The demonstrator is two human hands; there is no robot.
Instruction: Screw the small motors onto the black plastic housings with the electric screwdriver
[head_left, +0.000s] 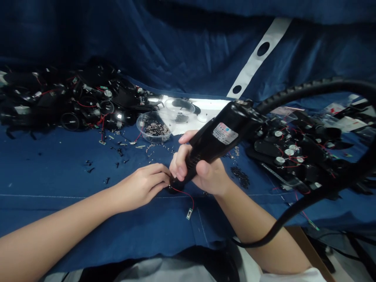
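My right hand [202, 168] is wrapped round a black corded electric screwdriver [216, 137], which is tilted with its tip pointing down and to the left. Under the tip lies a small black part [173, 188], mostly hidden by my fingers and the tool. My left hand [147, 182] pinches this part from the left side, fingers bent and close together. A red wire [188, 193] runs from the part to a small pale circuit board [189, 213] on the blue cloth. Whether the tip touches a screw cannot be seen.
Clear plastic bowls of small screws [155, 129] stand behind my hands. Black housings with red wires are heaped at left [88, 98] and right [293, 149]. Loose black screws [240, 176] lie right of centre. The tool's thick cable [317, 192] loops across the right side.
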